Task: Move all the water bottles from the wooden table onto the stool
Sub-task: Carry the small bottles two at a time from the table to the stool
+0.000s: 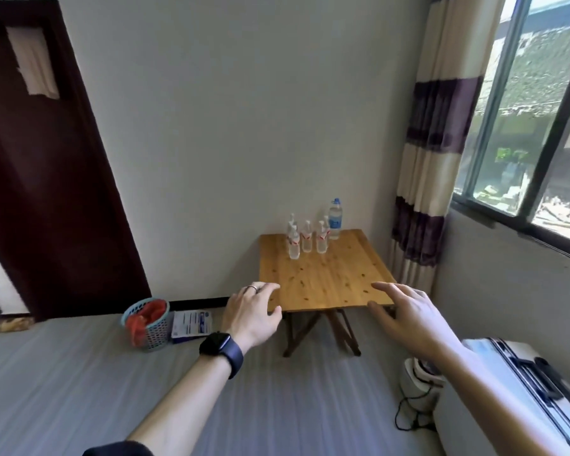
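A pale plastered wall (pixel 227 126) is seen across the room, with a dark brown door (pixel 46 176) at 9 o'clock of the view and a metal-framed window (pixel 524 126) at 2 o'clock, beside which a cream curtain (pixel 438 143) banded in purple is hung. The floor (pixel 79 373) is covered in a grey, finely striped surface. A square wooden table (pixel 326 278) – knotty, honey-coloured planks on crossed folding legs – is set in the corner. The water bottles (pixel 306 236), small, clear and red-labelled, are grouped upright at 12 o'clock on the table top; a taller blue-capped bottle (pixel 335 218) is stood at 1 o'clock of the group, just beside it. The left hand (pixel 250 317), ringed and with a black watch (pixel 221 352) at the wrist, is held at the table's 7 o'clock corner, and the right hand (pixel 412 315) at its 5 o'clock corner – the fingers of both are spread and nothing is gripped; whether the wood is touched cannot be told. A teal mesh basket (pixel 147 324) with red contents is placed on the floor at 8 o'clock of the table, and a white hard-shell suitcase (pixel 524 390) is seen at 4 o'clock.
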`<state>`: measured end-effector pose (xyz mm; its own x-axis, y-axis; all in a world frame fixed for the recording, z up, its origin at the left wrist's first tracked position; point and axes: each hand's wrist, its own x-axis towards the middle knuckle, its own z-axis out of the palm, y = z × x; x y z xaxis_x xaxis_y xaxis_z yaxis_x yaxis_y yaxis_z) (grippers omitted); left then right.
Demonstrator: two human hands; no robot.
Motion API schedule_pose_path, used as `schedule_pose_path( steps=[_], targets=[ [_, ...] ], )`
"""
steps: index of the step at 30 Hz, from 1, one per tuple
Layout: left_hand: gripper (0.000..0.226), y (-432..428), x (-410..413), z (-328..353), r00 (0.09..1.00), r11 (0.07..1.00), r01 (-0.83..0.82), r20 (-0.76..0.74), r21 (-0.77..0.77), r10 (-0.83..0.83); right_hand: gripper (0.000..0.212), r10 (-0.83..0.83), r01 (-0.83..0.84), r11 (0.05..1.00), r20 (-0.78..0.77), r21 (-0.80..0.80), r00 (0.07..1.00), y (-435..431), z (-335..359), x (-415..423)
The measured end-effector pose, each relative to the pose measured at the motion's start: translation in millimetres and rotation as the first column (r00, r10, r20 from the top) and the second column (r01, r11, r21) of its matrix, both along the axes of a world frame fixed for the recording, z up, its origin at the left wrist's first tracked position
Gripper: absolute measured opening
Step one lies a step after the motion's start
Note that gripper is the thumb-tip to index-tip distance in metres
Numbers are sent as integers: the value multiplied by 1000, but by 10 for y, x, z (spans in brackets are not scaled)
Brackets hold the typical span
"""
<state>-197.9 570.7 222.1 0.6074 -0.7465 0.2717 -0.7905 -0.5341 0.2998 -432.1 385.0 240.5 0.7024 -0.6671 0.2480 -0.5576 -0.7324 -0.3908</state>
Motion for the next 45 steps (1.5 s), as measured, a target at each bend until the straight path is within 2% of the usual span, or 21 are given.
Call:
schedule_pose_path(
  steps=[5,15,21,35,45],
  targets=[
    [46,-799,678,-149,1000,1000,15,-21,21,-14,59,17,-17,999,-2,27,1000,-811,-246,718],
    [44,-2476,2030,-178,986,996,-83,-147,-43,76,54,56,-57,996,10,62,998,-2660,-314,2243],
    [43,-3143,2765,-432,967,991,-131,-218,-2,128,55,90,-87,991,-27,102,996,-3499,-517,3066],
    [42,-5073,4874,-1290,927,998,-51,-370,43,64,53,-24,51,972,-119,231,993,-5091,-1267,4939],
    [48,-6132,5739,-1919,883,985,-58,-451,165,127,58,9,81,938,-259,336,966,-6161,-1993,5991]
  ],
)
